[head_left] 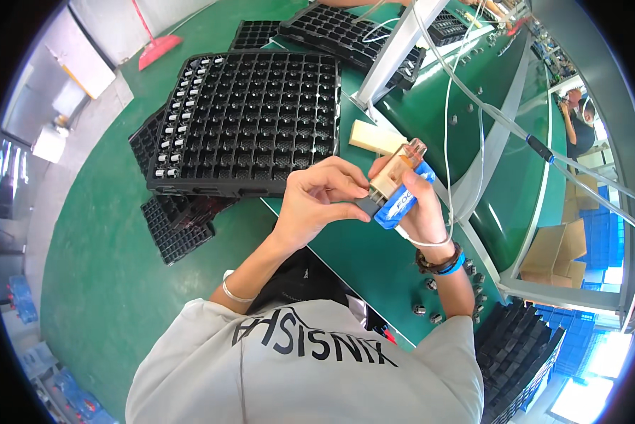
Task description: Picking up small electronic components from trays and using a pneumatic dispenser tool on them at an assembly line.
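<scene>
My right hand [426, 208] is wrapped round a small tan block-shaped device [392, 175] with a clear reddish end and a blue printed strip along its side. A thin white cable hangs by that wrist. My left hand [322, 196] is closed in a pinch at the device's near end, thumb and forefinger at a small dark grey piece [368, 205]. Fingertips cover part of this piece, so what exactly they grip is hard to see. Just beyond the device lies a cream-coloured block [375, 138] on the green table [331, 247].
A large black cell tray [254, 120] stands at the left, small metal cylinders [179, 131] in its left columns. More black trays [353, 39] lie at the back. Several small metal parts [430, 284] sit by my right forearm. A grey metal post [401, 53] and hanging cables [540, 147] are at the right.
</scene>
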Tool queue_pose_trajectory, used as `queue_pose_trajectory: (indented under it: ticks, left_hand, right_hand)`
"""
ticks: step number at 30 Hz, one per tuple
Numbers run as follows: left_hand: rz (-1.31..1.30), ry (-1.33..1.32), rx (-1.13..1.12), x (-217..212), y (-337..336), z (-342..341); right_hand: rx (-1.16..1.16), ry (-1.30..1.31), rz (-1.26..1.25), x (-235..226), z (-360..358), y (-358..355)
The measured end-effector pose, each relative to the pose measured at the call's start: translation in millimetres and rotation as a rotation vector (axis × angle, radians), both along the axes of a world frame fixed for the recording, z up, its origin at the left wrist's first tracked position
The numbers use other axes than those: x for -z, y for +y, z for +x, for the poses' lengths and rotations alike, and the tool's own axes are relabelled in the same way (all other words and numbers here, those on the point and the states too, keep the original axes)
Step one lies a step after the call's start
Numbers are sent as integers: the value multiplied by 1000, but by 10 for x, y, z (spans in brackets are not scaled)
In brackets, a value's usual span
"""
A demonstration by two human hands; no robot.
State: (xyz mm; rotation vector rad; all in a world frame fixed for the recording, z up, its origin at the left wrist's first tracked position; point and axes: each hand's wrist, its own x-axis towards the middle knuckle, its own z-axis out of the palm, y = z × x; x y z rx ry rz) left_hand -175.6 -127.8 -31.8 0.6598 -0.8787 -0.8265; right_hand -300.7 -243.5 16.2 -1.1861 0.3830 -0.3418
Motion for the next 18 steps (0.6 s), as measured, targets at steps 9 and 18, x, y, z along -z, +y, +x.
queue_pose_trajectory:
  ticks: [9,18]
  left_hand:
    - [48,-185,-245,-82,4,-157]
    - [294,-87,-261,168,15,-265]
  right_hand:
    - [52,-50,-18,27,-5,7]
    - [336,183,-842,1052,218,-1323]
